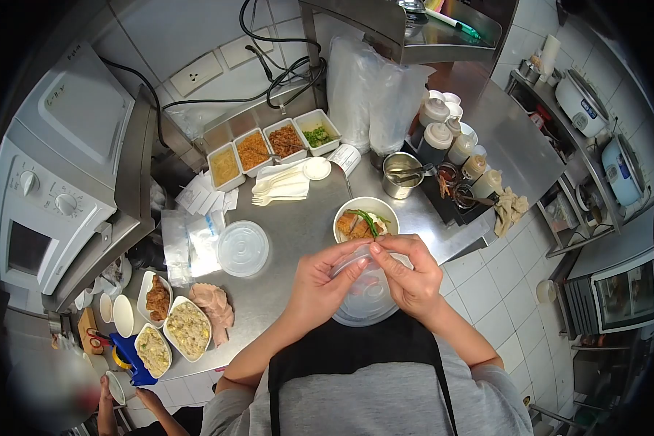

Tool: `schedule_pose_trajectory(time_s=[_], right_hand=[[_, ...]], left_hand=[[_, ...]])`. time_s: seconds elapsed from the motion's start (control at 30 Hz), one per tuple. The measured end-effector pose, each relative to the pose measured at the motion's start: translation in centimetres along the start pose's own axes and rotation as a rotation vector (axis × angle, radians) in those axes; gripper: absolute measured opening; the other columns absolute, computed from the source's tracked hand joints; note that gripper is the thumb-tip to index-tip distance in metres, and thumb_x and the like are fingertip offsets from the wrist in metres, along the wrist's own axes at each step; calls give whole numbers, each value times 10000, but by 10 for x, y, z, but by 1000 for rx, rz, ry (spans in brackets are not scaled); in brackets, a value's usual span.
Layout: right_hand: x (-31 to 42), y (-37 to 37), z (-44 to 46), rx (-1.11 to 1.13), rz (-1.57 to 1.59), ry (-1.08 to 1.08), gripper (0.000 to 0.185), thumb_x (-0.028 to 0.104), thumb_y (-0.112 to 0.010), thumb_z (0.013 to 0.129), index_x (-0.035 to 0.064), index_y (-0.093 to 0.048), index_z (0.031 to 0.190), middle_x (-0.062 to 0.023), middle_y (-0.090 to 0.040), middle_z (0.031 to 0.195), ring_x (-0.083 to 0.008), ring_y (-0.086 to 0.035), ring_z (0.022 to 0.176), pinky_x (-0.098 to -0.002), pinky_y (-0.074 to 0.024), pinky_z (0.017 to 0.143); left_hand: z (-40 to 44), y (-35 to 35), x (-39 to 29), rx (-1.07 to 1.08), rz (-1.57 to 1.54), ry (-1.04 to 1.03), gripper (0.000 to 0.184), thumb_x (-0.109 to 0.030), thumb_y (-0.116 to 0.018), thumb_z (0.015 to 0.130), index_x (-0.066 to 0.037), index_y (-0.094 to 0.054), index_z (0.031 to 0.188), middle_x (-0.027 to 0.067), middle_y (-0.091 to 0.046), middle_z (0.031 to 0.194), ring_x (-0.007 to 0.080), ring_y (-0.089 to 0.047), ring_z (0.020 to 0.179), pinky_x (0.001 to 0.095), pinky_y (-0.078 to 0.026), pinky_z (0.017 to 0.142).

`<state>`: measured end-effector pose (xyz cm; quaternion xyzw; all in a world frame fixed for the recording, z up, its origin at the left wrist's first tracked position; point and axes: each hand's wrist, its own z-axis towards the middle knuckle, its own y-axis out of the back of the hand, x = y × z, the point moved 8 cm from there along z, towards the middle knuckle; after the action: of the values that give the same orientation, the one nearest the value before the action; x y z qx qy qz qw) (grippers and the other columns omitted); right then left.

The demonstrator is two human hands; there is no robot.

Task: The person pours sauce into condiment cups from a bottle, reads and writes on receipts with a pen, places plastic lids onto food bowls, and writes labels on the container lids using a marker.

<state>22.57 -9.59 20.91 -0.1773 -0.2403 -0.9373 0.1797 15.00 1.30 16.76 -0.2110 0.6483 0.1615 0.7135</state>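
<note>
Head view: translucent plastic lid (363,299) at lower centre of frame, upper rim pinched between fingertips of left hand (318,282) and right hand (412,275); white bowl (339,237) just above. Best gripped lightly, evenly, by rim only, fingers clear of green beans (370,222)

The scene is evenly bright, with a cool, whitish light. Glare whitens the desk (298,227) just right of the bowl (397,227), and shiny highlights sit on the plastic bags (350,91) and the packets (205,243). Strong wide-angle distortion bends the shelves and the oven (51,207) toward the sides, and the corners fall into black. A pale, reddish blur smears the lower left; the middle is fairly sharp, the far right softer.
</note>
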Motion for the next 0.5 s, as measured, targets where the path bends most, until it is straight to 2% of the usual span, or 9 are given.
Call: schedule_pose_trajectory(time_s=[0.5], right_hand=[[0, -1, -2, -24, 2, 23, 322, -33, -681, 666, 11, -681, 985, -132, -600, 933, -272, -608, 805, -355, -510, 713]], left_hand=[[-1, -1, 1, 2, 4, 5, 277, 0, -572, 873, 30, -576, 1148, 90, -628, 1084, 109, -566, 990, 234, -456, 858]])
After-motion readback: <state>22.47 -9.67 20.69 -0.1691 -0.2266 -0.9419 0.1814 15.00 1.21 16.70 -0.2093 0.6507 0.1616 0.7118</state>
